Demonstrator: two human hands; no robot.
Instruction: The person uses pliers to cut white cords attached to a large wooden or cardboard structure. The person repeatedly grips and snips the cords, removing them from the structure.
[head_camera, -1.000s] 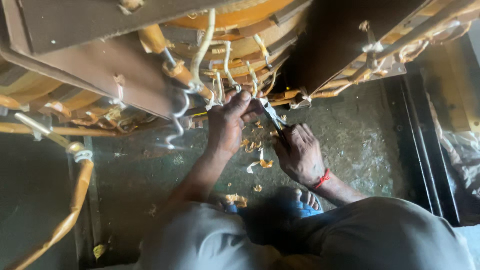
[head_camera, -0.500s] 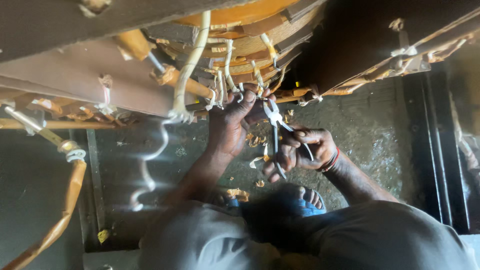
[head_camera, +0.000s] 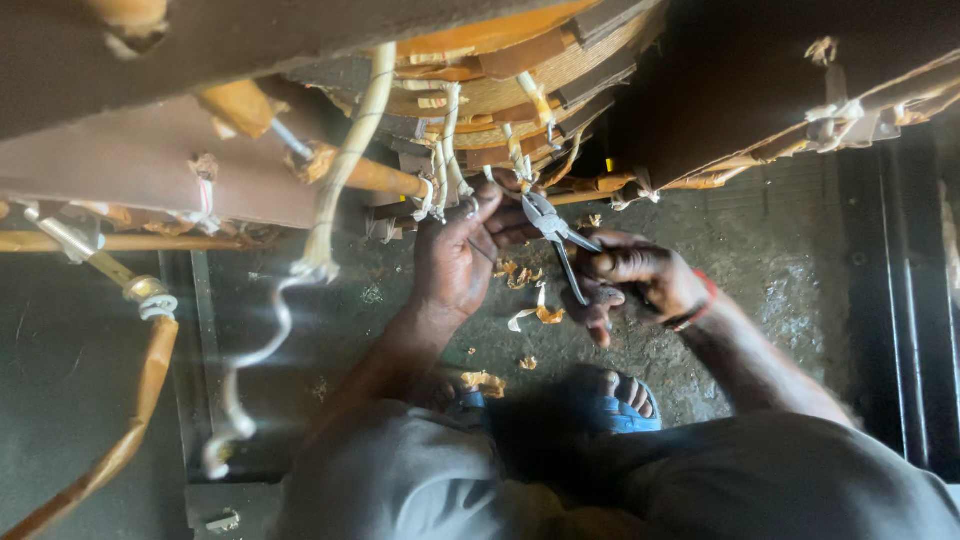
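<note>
The right hand (head_camera: 640, 280) clenches the pliers (head_camera: 555, 235) by the handles, nose up at the white ties (head_camera: 520, 165) just above its fingers. The left hand (head_camera: 455, 255) pinches a tie beside them, steadying it.

A curly white cord (head_camera: 262, 345) dangles at left beside a paper-wrapped amber lead (head_camera: 120, 440) — below lie torn paper scraps (head_camera: 530, 315) on the grimy concrete floor (head_camera: 780, 270), a blue sandal (head_camera: 615, 400) on it, and a dark metal rail (head_camera: 900, 300) at right.
</note>
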